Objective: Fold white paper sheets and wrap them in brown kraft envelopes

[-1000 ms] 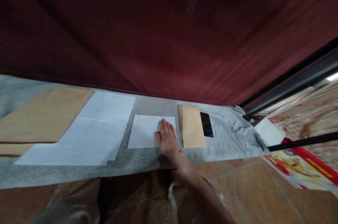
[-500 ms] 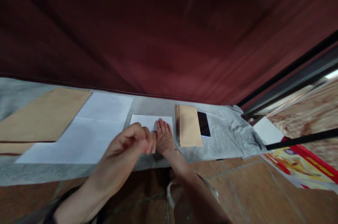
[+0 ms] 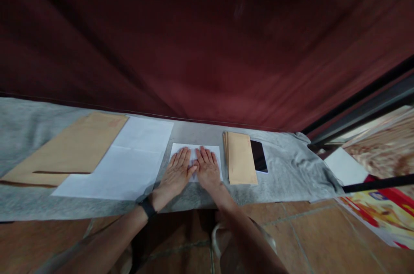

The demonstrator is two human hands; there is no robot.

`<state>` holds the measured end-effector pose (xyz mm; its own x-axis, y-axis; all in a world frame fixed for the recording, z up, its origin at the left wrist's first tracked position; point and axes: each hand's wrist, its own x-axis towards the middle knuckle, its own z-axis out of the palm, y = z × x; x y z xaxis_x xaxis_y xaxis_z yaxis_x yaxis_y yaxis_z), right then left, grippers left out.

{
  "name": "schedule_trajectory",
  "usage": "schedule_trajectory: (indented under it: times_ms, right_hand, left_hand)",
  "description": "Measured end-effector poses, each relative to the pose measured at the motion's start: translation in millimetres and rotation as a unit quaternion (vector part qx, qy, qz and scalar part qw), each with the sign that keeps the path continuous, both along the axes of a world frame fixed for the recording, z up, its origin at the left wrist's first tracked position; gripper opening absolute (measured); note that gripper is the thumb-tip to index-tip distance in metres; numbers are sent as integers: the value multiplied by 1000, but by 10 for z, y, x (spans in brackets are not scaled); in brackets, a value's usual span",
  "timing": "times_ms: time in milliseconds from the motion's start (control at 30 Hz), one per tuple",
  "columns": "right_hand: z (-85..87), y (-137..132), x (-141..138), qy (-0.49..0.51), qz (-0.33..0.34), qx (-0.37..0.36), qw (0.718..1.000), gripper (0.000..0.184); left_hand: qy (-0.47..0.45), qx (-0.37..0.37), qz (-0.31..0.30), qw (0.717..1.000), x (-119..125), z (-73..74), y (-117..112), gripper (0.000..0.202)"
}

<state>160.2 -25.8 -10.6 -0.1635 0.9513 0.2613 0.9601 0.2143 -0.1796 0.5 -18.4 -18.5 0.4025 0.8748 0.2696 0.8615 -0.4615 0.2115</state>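
Note:
Both palms press flat on a white sheet of paper (image 3: 194, 146), which looks folded and lies on the grey cloth. My left hand (image 3: 176, 172) covers its left part, fingers stretched out and pointing away from me. Beside it, my right hand (image 3: 207, 168) rests flat on the right part, the thumbs nearly touching. Left of the hands lies a larger white paper (image 3: 139, 153) with a crease across it, partly under large brown envelopes (image 3: 80, 140). To the right is a small stack of brown envelopes (image 3: 242, 157).
A dark phone (image 3: 259, 156) sits partly under the small envelopes. Grey cloth (image 3: 291, 170) covers the narrow surface, with a dark red fabric (image 3: 200, 71) rising behind it. Black metal bars (image 3: 355, 106) and a colourful box (image 3: 381, 213) are at the right, above tiled floor (image 3: 323, 235).
My left hand has come down from above the paper, its curled fingers opening flat onto the sheet. My right hand stays flat there. The view has shifted slightly.

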Motion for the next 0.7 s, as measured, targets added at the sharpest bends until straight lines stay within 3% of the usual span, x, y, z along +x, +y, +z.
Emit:
schedule_trajectory:
  times_ms: [167,333,400,500,600,700]
  right_hand:
    - [-29,40,105,-3,-58,18,998,49]
    - [12,36,165,10,-107,25,994,50]
    - [41,35,128,22,-92,19,995,51]
    - [70,18,26,29,-19,-4,999,51]
    - [67,-12,-48,13,39,-35,999,53]
    - [49,-25,-45,-4,33,-47,998,55]
  left_hand:
    - [11,15,46,999,-87,-5,-4,68]
    - [4,43,56,997,-150,221,-47,47]
    - [-9,27,24,999,-113,350,-65,33]
    - [-35,-22,-25,999,20,449,-95,25]
    - [-75,-20,-22,997,151,367,-112,27]
    - [-79,-4,-21,997,184,192,-113,40]
